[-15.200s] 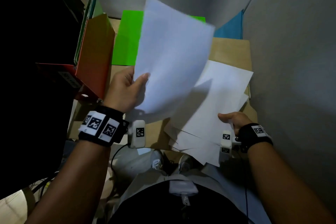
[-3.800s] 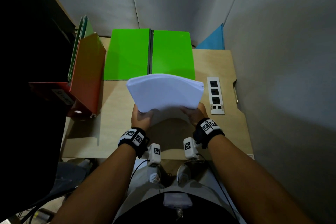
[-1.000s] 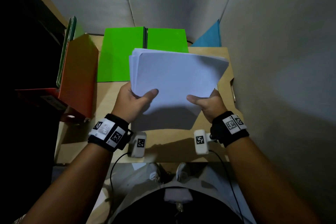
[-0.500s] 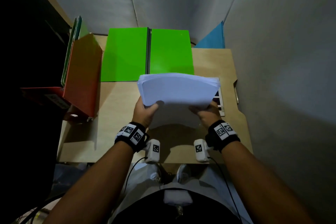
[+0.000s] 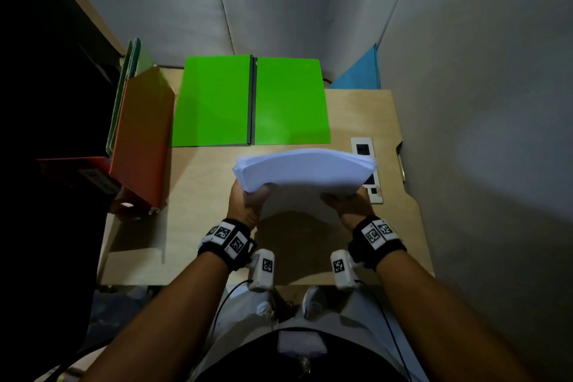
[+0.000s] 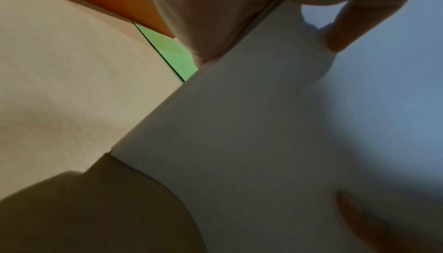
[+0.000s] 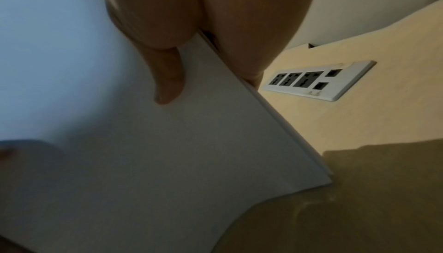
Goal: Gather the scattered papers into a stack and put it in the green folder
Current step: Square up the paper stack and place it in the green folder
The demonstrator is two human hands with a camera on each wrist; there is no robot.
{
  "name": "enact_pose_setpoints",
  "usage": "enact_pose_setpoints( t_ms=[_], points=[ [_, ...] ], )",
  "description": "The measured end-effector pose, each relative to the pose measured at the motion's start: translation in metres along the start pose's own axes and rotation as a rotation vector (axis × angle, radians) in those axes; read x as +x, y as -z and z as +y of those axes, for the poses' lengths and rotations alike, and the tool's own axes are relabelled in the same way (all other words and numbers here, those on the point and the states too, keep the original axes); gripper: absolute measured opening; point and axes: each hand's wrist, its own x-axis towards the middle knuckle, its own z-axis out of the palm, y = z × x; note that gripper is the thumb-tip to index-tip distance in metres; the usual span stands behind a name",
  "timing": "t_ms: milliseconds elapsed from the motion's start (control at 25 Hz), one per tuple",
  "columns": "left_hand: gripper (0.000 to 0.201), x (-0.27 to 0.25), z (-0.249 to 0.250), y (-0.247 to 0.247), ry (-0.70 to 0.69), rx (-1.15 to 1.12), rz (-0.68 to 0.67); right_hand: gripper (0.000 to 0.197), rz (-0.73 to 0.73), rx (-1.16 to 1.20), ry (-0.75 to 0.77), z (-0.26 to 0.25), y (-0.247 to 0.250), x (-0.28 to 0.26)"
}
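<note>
I hold a stack of white papers (image 5: 305, 169) upright over the wooden desk, its top bowed toward me and its lower edge near or on the desktop. My left hand (image 5: 248, 201) grips its left side and my right hand (image 5: 348, 205) grips its right side, thumbs on the near face. The wrist views show the stack (image 6: 263, 134) (image 7: 155, 152) from close by, with each thumb pressed on the sheet. The green folder (image 5: 251, 101) lies open and flat at the back of the desk, just beyond the stack.
An orange folder (image 5: 141, 139) leans with green ones in a red holder at the left. A white socket strip (image 5: 367, 170) is set in the desk (image 5: 198, 195) at the right, partly behind the stack. Grey partition walls close the back and right; a blue folder (image 5: 361, 70) stands in the corner.
One second ago the stack was tilted back and raised, showing its face. It has since been turned upright and lowered toward the desk, both hands still holding it.
</note>
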Motion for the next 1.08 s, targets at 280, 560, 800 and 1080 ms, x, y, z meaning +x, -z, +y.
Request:
enact_pose_setpoints(
  t_ms=[280, 560, 800, 1080],
  points=[
    [0.067, 0.000, 0.000, 0.003, 0.022, -0.021, -0.060, 0.029, 0.020, -0.027, -0.064, -0.001, -0.004, -0.002],
    [0.121, -0.007, 0.070, 0.029, -0.280, 0.505, 0.147, 0.028, -0.035, -0.352, 0.231, -0.057, 0.019, -0.010],
    [0.032, 0.008, 0.116, 0.023, -0.299, 0.775, -0.308, 0.024, -0.137, -0.716, 0.541, -0.102, 0.014, -0.016],
    [0.013, -0.014, 0.098, 0.054, -0.045, 0.292, -0.132, 0.093, -0.172, 0.173, 0.076, -0.027, 0.058, -0.006]
  ],
)
